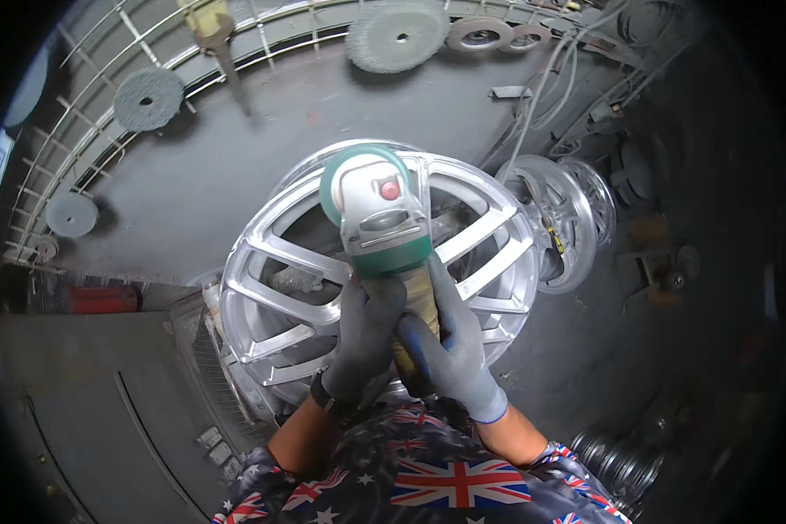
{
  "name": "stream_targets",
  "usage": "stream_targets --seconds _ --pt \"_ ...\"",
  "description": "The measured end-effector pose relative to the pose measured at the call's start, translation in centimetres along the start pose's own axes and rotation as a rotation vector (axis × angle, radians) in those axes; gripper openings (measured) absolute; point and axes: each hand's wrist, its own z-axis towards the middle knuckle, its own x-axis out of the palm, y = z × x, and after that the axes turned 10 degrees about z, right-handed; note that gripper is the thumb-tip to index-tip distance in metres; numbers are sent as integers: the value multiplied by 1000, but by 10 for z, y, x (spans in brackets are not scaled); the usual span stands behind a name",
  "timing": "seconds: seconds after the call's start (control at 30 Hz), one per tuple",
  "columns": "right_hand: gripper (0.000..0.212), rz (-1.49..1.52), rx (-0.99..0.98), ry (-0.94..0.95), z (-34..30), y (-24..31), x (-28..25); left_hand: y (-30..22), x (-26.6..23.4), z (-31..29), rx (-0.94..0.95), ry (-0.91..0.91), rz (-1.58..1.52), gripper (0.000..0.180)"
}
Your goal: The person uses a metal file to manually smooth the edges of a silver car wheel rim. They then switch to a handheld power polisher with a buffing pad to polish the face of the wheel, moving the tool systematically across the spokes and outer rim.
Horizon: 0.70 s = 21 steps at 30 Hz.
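Both hands wear grey gloves and are wrapped round the body of an angle grinder (391, 249). My left hand (364, 336) closes on its left side, and my right hand (452, 349) on its right side, lower down. The grinder's head is white and green with a red button, and a green disc edge shows at its upper left. Beneath it lies a silver alloy wheel (279, 306) with several split spokes. The head overlaps the wheel's upper spokes; whether the disc touches the metal I cannot tell.
More alloy wheels (576, 262) lean at the right, with a yellow-handled tool (555, 238) on one. A wire rack (140, 44) along the back holds grinding discs (396, 37) and a brush (211, 31). Cables (546, 87) hang at the upper right. A red object (103, 299) lies left.
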Motion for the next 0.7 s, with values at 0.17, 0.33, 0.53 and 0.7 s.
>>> stream_targets --seconds 0.17,0.33,0.53,0.7 --pt "72 173 50 -300 -21 -10 -10 8 24 21 96 196 334 40" --pt "73 203 77 -287 -17 -7 -1 10 0 23 -53 251 533 49" --pt "76 71 -142 -78 -6 -20 -2 14 0 2 64 34 200 69" --pt "77 312 86 -299 -19 -17 -13 18 18 26 -147 244 401 58"
